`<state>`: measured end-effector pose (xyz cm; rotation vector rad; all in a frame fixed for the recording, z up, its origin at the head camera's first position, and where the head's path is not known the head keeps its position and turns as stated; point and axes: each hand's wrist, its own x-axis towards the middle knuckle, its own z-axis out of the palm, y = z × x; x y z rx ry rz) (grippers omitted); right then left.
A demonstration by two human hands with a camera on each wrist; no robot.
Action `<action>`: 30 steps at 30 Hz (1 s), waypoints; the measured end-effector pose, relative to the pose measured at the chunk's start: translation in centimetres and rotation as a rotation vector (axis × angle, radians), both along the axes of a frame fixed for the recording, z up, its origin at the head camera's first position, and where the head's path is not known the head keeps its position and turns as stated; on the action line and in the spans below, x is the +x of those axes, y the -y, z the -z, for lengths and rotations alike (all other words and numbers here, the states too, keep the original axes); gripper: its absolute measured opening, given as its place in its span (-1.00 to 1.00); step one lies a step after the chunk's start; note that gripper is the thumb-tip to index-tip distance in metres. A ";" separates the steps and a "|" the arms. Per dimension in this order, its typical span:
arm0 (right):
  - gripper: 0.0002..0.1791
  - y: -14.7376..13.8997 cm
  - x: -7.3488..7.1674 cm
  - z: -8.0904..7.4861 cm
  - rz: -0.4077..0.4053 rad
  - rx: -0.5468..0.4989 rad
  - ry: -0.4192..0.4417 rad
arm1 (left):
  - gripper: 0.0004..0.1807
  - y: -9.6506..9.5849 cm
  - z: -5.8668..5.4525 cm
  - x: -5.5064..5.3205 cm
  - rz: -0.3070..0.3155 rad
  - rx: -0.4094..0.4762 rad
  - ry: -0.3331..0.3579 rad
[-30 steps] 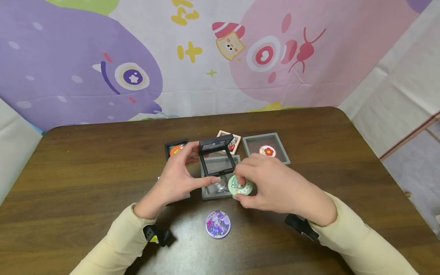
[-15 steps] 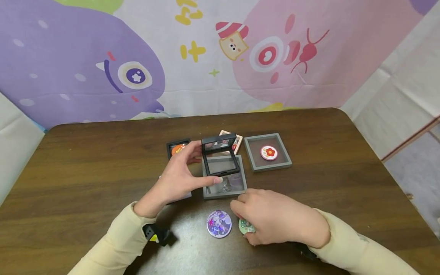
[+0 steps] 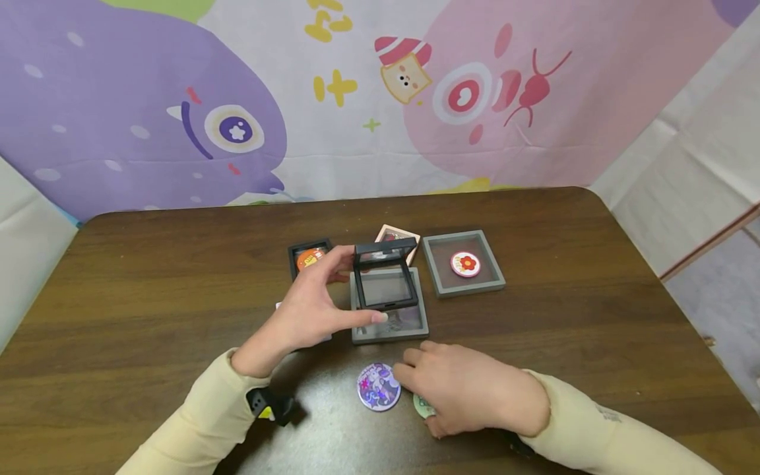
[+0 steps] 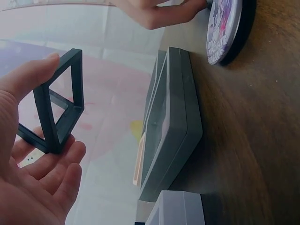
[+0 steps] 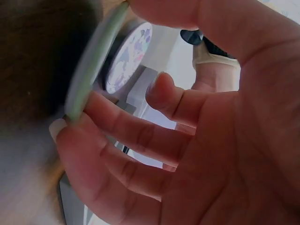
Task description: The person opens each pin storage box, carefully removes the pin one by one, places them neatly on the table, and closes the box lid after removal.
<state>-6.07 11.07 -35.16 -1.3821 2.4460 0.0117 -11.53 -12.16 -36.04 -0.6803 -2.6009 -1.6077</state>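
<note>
My left hand (image 3: 315, 303) holds a small black display frame (image 3: 387, 306) by its sides, thumb on the near edge and fingers at the far side. The frame stands hinged open, raised over a grey display frame (image 3: 388, 338); the left wrist view shows its black bars (image 4: 46, 117) between thumb and fingers. Low over the table near the front, my right hand (image 3: 472, 392) pinches a round green badge (image 5: 91, 65) by its edges. The hand hides most of that badge in the head view. Just left of it a round purple badge (image 3: 379, 387) lies face up.
At the right lies another grey frame (image 3: 469, 290) with a red-flower badge (image 3: 466, 264). Behind the left hand are a black frame (image 3: 291, 256) with an orange badge (image 3: 309, 258) and a pale pink frame (image 3: 413, 239). A pale frame (image 4: 180, 206) is mostly hidden under the left hand.
My right hand has brought the green badge from beside the black frame down toward me, beside the purple badge. The left hand keeps its grip, its frame tipped slightly lower.
</note>
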 end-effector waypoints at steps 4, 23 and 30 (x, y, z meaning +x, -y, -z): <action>-0.39 0.1 0.1 0.2 0.006 0.019 -0.016 | -0.13 -0.1 -0.1 0.1 0.011 0.004 0.003; -0.62 -1.7 -1.2 -2.3 0.010 -0.191 -0.068 | -0.15 -0.2 0.1 0.1 0.018 -0.014 -0.005; -0.78 -4.0 -3.5 -3.7 0.088 -0.501 -0.317 | -0.15 -0.2 -0.1 0.1 -0.008 -0.011 -0.012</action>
